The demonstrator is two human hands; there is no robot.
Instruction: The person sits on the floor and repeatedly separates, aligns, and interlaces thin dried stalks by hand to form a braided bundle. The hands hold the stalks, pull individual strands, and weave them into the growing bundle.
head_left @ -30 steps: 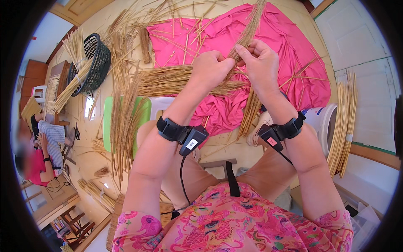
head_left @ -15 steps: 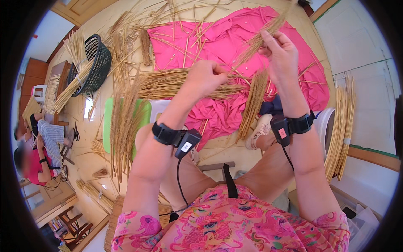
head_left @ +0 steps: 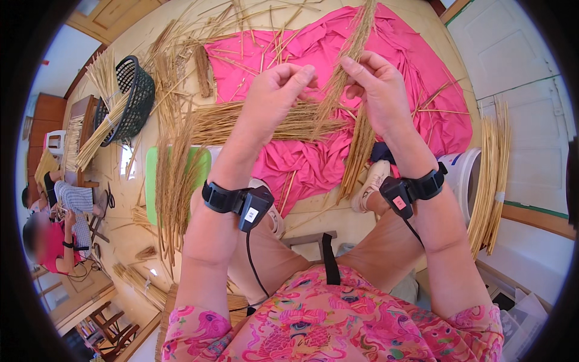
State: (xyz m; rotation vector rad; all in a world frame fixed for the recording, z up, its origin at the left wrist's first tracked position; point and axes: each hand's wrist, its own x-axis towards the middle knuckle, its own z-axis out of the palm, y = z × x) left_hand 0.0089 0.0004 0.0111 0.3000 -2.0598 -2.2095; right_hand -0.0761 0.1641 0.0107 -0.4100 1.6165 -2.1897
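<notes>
My right hand (head_left: 380, 87) is closed on a bunch of dry grass stalks (head_left: 356, 42), whose feathery seed heads point up and away from me. To the left of that bunch, my left hand (head_left: 278, 93) is closed, thumb and forefinger brought together; whatever lies in its fingertips is too small to make out. Beneath both hands a pink cloth (head_left: 422, 78) covers the floor. Across it lies a long pile of stalks (head_left: 241, 123), seed heads toward the right. A smaller bundle (head_left: 358, 154) rests on the cloth's near edge, below my right hand.
Stalks lie over a green stool or lid (head_left: 152, 187) at left. A dark mesh basket (head_left: 136, 102) holds tied bundles. At right, a tied bundle (head_left: 490, 181) leans by a white bucket (head_left: 464, 181). Another person (head_left: 57, 241) sits far left. Loose stalks litter the floor.
My right hand has come left and slightly nearer, turning the bunch more upright. My left hand has moved up and left, beside the bunch.
</notes>
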